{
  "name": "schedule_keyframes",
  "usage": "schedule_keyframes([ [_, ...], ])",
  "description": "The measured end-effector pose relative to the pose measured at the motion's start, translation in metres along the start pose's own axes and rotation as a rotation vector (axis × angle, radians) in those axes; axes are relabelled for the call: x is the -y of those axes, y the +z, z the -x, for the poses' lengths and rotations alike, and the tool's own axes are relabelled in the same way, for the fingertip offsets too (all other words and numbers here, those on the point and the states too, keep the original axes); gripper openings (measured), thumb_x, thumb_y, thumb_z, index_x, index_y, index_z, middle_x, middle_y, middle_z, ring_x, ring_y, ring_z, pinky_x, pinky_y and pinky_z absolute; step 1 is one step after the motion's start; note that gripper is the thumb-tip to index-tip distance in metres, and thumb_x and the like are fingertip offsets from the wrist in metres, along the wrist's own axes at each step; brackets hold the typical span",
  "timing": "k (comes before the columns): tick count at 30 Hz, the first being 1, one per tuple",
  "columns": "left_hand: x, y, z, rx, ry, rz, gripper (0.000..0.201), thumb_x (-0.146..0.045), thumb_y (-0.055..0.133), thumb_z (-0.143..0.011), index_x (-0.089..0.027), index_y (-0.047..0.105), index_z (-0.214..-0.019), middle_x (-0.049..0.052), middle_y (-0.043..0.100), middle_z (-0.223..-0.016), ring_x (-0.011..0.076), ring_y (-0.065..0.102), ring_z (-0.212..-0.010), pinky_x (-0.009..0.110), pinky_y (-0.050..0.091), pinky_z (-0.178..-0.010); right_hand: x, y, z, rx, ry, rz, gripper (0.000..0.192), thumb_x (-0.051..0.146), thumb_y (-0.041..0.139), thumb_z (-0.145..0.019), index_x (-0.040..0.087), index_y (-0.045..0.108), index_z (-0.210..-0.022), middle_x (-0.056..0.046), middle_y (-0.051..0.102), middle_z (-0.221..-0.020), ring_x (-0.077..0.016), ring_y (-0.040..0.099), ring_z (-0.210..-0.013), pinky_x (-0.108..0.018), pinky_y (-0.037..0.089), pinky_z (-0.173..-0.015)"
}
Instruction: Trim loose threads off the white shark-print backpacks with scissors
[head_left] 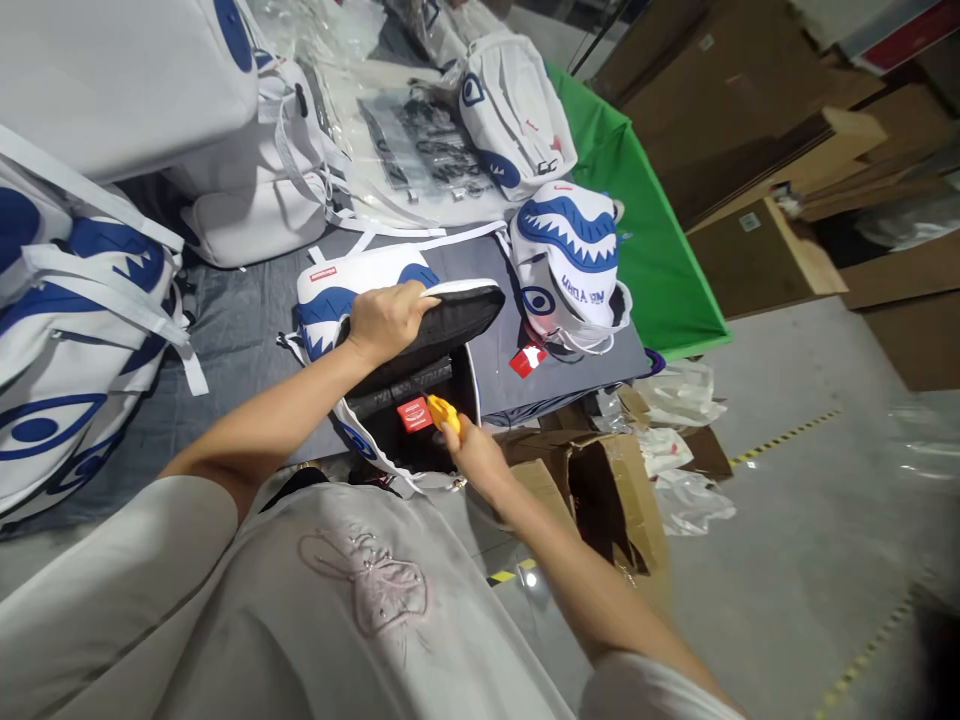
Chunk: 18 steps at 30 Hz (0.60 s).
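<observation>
Left hand (386, 318) lifting backpack (390, 350) flap, right hand (472, 455) pinching yellow tool (442, 411), red label (414, 414) unreadable

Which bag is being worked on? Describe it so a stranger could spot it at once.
Start at the grey table covered with white-and-blue shark-print bags. At its near edge lies the open bag, the left hand lifting its black-lined flap and the right hand holding a yellow tool at its mouth. Unlike its closed neighbours, it shows a dark inside with a red tag.

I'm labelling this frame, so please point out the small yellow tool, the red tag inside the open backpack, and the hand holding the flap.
yellow tool (442, 411), head view, its body.
red tag (414, 414), head view, its middle.
left hand (386, 318), head view, its back.
</observation>
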<state>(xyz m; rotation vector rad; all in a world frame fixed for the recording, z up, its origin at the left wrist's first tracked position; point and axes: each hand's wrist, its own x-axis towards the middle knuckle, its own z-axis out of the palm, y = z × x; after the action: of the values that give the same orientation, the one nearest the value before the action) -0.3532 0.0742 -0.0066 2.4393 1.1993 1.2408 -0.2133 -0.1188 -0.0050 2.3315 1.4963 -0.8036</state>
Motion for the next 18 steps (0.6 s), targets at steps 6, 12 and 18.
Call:
schedule_keyframes([
  [6, -0.004, -0.009, -0.001, 0.053, 0.040, -0.008, 0.053, -0.055, 0.032, -0.100, -0.017, 0.064, -0.081, 0.008, 0.065, -0.067, 0.0182, 0.060, -0.062, 0.030, 0.030, -0.057, 0.033, 0.048, -0.034, -0.172, -0.039, -0.093, 0.036, 0.042, 0.034, -0.105, 0.015, 0.052, -0.121, -0.011, 0.071, -0.096, -0.0223, 0.067, -0.086, -0.026, 0.034, -0.063],
  [12, -0.001, -0.002, -0.002, 0.039, 0.057, 0.043, 0.053, -0.055, 0.034, -0.099, -0.017, 0.066, -0.083, 0.008, 0.065, -0.068, 0.0183, 0.060, -0.064, 0.030, 0.029, -0.058, 0.002, 0.072, -0.016, -0.251, 0.146, -0.135, 0.032, 0.034, 0.030, -0.106, 0.012, 0.051, -0.116, -0.011, 0.070, -0.093, -0.0202, 0.066, -0.082, -0.027, 0.029, -0.061],
  [18, 0.005, -0.003, -0.004, 0.018, 0.085, -0.009, 0.052, -0.052, 0.032, -0.101, -0.017, 0.066, -0.082, 0.008, 0.064, -0.066, 0.0191, 0.061, -0.064, 0.030, 0.030, -0.057, 0.005, 0.083, -0.002, -0.087, 0.061, 0.063, 0.032, 0.040, 0.036, -0.105, 0.014, 0.051, -0.117, -0.011, 0.072, -0.093, -0.0243, 0.070, -0.085, -0.028, 0.038, -0.064],
])
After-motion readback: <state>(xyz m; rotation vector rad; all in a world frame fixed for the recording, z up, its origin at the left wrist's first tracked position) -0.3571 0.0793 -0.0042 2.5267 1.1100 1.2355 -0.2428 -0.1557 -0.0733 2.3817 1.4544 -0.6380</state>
